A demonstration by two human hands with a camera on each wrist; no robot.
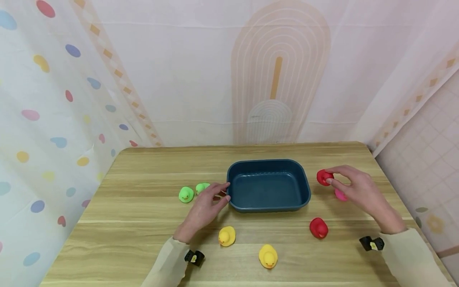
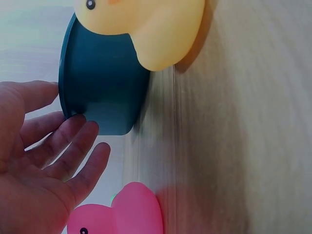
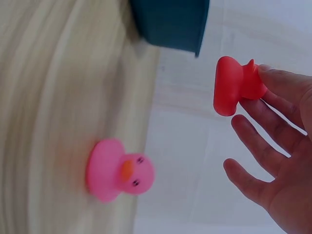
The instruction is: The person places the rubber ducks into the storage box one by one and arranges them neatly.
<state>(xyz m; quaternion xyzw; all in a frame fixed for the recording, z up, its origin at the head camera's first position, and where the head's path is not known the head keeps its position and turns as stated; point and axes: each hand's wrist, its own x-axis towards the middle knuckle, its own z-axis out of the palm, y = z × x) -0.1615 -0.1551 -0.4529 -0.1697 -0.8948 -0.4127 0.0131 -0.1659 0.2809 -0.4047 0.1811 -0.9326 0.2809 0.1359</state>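
My left hand [image 1: 207, 205] rests its fingertips on the left rim of a dark blue basin [image 1: 269, 209]. In the left wrist view its fingers spread along the basin's outer wall [image 2: 105, 92]. Beneath that hand is a pink rubber duck [image 2: 139, 212], mostly hidden in the head view. My right hand [image 1: 358, 191] pinches a red rubber duck [image 1: 324, 177] by its head between thumb and fingertips, to the right of the basin. The right wrist view shows this duck [image 3: 228, 87] raised off the table, its other fingers extended. A pink duck [image 1: 340, 195] sits partly covered below the right hand.
Two green ducks, one fully visible [image 1: 186, 194] and one partly behind the left hand [image 1: 202, 187], sit on the left. In front are two yellow ducks [image 1: 227, 236] [image 1: 268, 256] and another red duck [image 1: 318, 228]. A patterned curtain [image 1: 193, 79] hangs behind the wooden table [image 1: 143, 239].
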